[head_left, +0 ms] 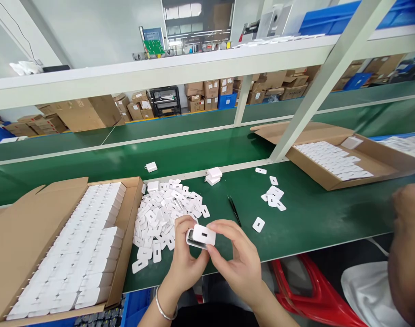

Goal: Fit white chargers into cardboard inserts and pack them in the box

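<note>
My left hand (187,254) grips a white charger housing (190,239) whose open end faces up, with dark parts showing inside. My right hand (236,256) pinches a white cover plate (204,234) with a small dark slot, held over that open end and a little askew. Just left of my hands lies a heap of loose white plates (160,211) on the green table (200,181). Black tweezers (234,210) rest beyond my right hand, and a single plate (258,224) lies to their right.
At left, an open carton (134,195) holds rows of white housings. Another carton (330,184) with white pieces stands back right. White chargers (213,175) sit near the table's rear edge. Another person's arm (407,245) is at far right, beside a red chair (309,290).
</note>
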Available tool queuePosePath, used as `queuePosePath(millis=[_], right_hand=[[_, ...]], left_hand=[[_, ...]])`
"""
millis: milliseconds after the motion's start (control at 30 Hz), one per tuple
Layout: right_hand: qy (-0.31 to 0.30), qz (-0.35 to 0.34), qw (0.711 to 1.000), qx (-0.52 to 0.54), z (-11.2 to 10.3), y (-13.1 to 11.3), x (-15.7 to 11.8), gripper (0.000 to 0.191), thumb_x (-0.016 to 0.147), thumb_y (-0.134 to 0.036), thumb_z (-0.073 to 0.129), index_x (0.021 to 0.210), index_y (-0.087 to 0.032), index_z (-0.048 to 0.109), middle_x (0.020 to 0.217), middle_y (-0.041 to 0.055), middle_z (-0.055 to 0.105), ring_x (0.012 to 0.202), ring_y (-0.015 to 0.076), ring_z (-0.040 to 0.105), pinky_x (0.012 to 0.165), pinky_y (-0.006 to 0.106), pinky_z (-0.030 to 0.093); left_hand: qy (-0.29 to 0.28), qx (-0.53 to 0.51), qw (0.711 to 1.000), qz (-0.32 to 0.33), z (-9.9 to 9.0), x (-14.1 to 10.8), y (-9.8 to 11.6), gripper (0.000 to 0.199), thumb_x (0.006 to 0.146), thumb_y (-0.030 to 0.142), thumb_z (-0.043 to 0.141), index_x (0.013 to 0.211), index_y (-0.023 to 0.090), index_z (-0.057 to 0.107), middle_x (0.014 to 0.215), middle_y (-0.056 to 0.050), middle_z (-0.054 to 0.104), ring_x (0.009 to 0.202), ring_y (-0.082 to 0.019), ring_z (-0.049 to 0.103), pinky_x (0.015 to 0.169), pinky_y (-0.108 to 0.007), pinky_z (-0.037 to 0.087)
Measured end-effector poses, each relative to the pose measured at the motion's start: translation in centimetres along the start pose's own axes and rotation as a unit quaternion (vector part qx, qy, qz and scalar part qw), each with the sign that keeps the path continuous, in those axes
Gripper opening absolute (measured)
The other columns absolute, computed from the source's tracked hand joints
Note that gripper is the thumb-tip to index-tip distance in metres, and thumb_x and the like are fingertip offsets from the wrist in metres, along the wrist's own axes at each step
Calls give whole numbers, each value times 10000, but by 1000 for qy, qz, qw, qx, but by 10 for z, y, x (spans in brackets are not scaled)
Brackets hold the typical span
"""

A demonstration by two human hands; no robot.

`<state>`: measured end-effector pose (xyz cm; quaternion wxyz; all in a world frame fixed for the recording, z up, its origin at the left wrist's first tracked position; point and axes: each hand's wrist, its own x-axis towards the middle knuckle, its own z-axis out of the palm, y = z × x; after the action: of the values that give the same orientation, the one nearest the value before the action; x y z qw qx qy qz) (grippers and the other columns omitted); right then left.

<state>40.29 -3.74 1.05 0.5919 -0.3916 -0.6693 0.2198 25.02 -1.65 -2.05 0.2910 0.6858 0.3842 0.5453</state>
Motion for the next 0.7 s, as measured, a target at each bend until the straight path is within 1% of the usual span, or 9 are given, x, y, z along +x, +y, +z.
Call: queuePosePath(millis=[67,133,200,267,333,467,533,633,700], right_hand=[[-29,-37,999,-20,-1,0,2,473,920,-64,643,1328,-298,590,1151,91,702,1051,254,677,876,445,604],[-49,-69,995,-44,-1,-1,4,535,916,-39,639,1374,-306,562,1144,80,716,1036,249,678,868,445,602],[-61,-83,993,-63,-2,-1,5,576,915,-31,640,1411,-308,540,1145,75,725,1033,249,680,861,444,604],[-72,-89,991,-73,-2,0,5,595,919,-37,642,1435,-309,524,1151,75,729,1034,250,683,857,446,606],[-74,-90,990,-75,-2,1,4,597,925,-44,637,1444,-312,517,1150,76,731,1034,254,688,857,451,609],[-70,-85,991,-77,-2,3,3,606,929,-41,629,1452,-321,506,1162,75,733,1048,257,689,870,459,609],[-80,-85,990,-78,-2,3,3,619,930,-35,628,1463,-322,495,1179,73,732,1060,253,686,880,451,608],[-89,-81,991,-67,0,2,2,600,937,-44,619,1453,-329,506,1179,69,734,1064,250,686,891,443,607],[-75,-45,995,-40,4,4,0,513,938,-94,630,1389,-328,556,1167,73,724,1063,256,680,902,449,601]], left_hand=[[-16,-31,999,-20,-2,-1,2,361,932,286,602,1266,294,467,1169,-95,455,1108,-272,516,958,-455,493],[-28,-61,997,-34,-4,-2,4,356,950,434,568,1270,296,495,1167,-96,445,1110,-291,498,963,-476,488],[-25,-77,996,-49,-5,-3,3,396,957,546,513,1264,297,526,1181,-97,435,1128,-304,474,979,-487,474],[-6,-80,995,-62,-4,-4,1,429,970,597,446,1257,297,551,1203,-98,431,1165,-313,449,1000,-488,457],[23,-85,994,-68,-1,-5,-4,445,989,609,379,1234,293,574,1200,-97,435,1166,-309,444,991,-473,454],[65,-85,992,-66,5,-7,-9,433,1028,559,283,1138,289,603,1126,-84,447,1062,-275,474,919,-433,470],[72,-69,993,-60,6,-6,-9,398,1039,537,298,1105,293,605,1101,-73,452,1036,-259,481,899,-409,472],[85,-51,994,-52,8,-5,-6,302,1046,483,375,1064,289,607,1073,-60,465,1015,-239,487,884,-377,465],[102,-55,992,-56,10,-4,-6,263,1049,443,393,1040,283,602,1070,-57,472,1013,-233,492,874,-365,462]])
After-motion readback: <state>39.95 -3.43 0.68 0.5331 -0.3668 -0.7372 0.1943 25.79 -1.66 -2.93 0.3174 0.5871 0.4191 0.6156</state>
